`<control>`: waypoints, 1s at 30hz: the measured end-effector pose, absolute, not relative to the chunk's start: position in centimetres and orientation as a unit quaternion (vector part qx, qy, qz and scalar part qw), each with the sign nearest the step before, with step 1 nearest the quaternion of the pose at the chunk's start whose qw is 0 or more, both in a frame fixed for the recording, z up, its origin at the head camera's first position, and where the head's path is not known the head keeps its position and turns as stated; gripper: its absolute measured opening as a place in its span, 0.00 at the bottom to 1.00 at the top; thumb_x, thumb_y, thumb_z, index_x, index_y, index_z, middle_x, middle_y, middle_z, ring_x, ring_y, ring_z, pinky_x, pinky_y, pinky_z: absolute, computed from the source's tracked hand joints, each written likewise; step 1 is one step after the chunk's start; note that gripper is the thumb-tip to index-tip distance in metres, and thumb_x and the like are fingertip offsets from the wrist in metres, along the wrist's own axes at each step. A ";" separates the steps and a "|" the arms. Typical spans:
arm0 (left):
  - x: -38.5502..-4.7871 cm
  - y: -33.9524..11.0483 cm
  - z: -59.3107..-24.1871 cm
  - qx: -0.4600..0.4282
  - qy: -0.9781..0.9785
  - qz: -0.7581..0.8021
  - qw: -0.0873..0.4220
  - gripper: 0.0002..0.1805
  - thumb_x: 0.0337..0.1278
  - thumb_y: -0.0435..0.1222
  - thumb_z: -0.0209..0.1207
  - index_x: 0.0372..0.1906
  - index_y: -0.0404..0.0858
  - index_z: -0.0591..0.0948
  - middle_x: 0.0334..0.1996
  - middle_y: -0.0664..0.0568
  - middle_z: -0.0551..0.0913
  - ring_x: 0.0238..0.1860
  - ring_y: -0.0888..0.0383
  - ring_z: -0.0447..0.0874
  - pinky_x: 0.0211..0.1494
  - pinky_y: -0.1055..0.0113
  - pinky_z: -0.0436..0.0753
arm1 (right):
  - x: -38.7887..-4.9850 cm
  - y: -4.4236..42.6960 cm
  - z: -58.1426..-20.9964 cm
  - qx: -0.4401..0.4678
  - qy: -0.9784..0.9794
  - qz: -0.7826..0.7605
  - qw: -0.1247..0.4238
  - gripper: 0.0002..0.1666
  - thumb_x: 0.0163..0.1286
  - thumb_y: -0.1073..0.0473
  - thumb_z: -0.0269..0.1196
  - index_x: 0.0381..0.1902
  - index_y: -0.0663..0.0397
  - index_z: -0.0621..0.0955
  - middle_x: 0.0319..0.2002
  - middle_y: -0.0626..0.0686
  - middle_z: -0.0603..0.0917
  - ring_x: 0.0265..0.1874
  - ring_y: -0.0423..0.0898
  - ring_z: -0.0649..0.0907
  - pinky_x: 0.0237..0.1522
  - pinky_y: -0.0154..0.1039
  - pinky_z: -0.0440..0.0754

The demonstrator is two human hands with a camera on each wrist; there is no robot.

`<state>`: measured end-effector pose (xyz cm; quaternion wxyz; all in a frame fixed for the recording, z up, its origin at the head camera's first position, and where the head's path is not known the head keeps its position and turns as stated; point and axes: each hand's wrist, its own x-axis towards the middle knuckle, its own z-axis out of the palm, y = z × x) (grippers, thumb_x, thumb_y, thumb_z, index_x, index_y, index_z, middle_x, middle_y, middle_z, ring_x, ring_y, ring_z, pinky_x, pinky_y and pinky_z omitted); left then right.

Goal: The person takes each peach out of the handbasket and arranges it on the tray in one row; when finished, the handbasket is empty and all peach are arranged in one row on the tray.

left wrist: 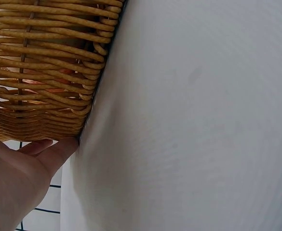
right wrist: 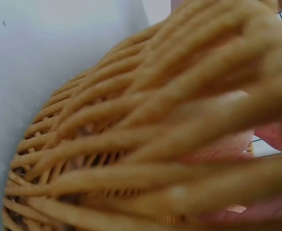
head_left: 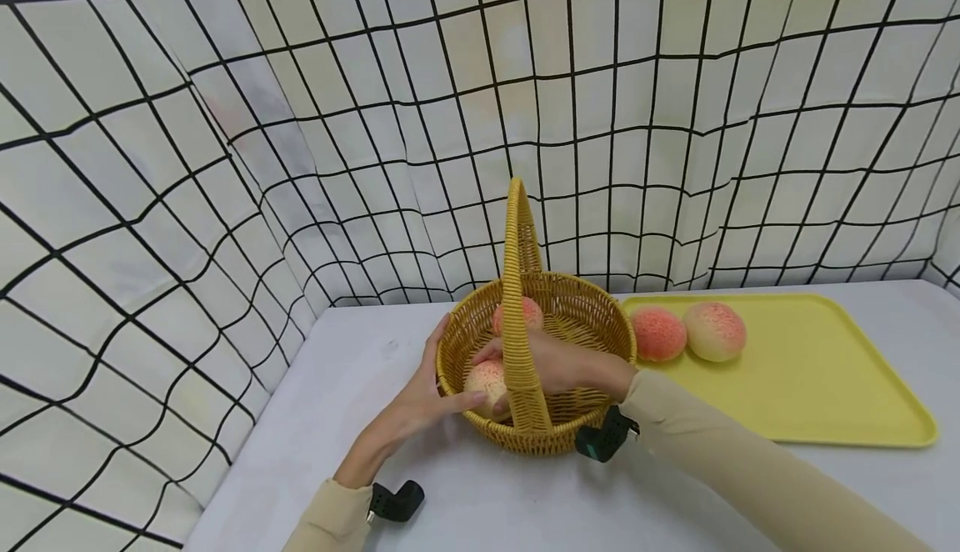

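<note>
A wicker basket [head_left: 532,439] with a tall arched handle stands on the table. Reaching over its right rim, my right hand [head_left: 551,362] holds a pale peach [head_left: 486,381] inside, near the front left wall. Behind it in the basket lies a redder peach [head_left: 531,315], partly covered by the handle. My left hand [head_left: 420,406] rests around the left outer side of the basket, thumb over the rim by the pale peach. In the left wrist view, the fingers of my left hand [left wrist: 20,178] touch the woven wall [left wrist: 44,72]. Weave [right wrist: 131,139] fills the right wrist view.
To the right of the basket lies a yellow tray [head_left: 825,368], with a red peach [head_left: 657,333] and a pale pink peach [head_left: 715,332] at its left end. A black net [head_left: 465,143] over white cloth stands behind and to the left of the white table [head_left: 360,368].
</note>
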<state>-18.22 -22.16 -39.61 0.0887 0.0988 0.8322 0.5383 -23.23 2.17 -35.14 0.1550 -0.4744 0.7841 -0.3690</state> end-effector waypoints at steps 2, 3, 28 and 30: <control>-18.3 -22.1 -39.6 0.098 0.830 0.541 0.090 0.70 0.53 0.51 0.76 0.85 0.56 0.35 0.84 0.40 0.47 0.82 0.39 0.51 0.79 0.37 0.54 | -23.1 2.1 -35.1 -0.469 0.780 -0.379 0.165 0.35 0.60 0.54 0.78 0.62 0.62 0.80 0.51 0.51 0.81 0.46 0.41 0.80 0.49 0.36 0.82; -18.3 -22.1 -39.7 0.099 0.830 0.541 0.090 0.70 0.52 0.51 0.76 0.85 0.56 0.35 0.84 0.40 0.47 0.82 0.38 0.51 0.79 0.37 0.54 | -23.1 2.1 -35.1 -0.468 0.776 -0.386 0.170 0.34 0.60 0.55 0.78 0.61 0.61 0.80 0.51 0.51 0.81 0.46 0.41 0.80 0.48 0.36 0.82; -18.4 -22.0 -39.6 0.101 0.828 0.544 0.087 0.70 0.53 0.51 0.76 0.86 0.53 0.35 0.84 0.37 0.47 0.81 0.37 0.53 0.78 0.37 0.57 | -22.2 6.4 -34.2 -0.447 0.795 -0.403 0.085 0.28 0.62 0.54 0.78 0.59 0.51 0.84 0.52 0.45 0.86 0.49 0.42 0.81 0.50 0.40 0.82; -18.3 -22.0 -39.7 0.102 0.826 0.548 0.087 0.70 0.53 0.50 0.76 0.86 0.53 0.35 0.83 0.37 0.47 0.81 0.36 0.53 0.78 0.36 0.57 | -21.8 7.9 -33.5 -0.427 0.799 -0.420 0.055 0.29 0.60 0.55 0.79 0.59 0.48 0.84 0.54 0.46 0.84 0.52 0.46 0.80 0.51 0.43 0.84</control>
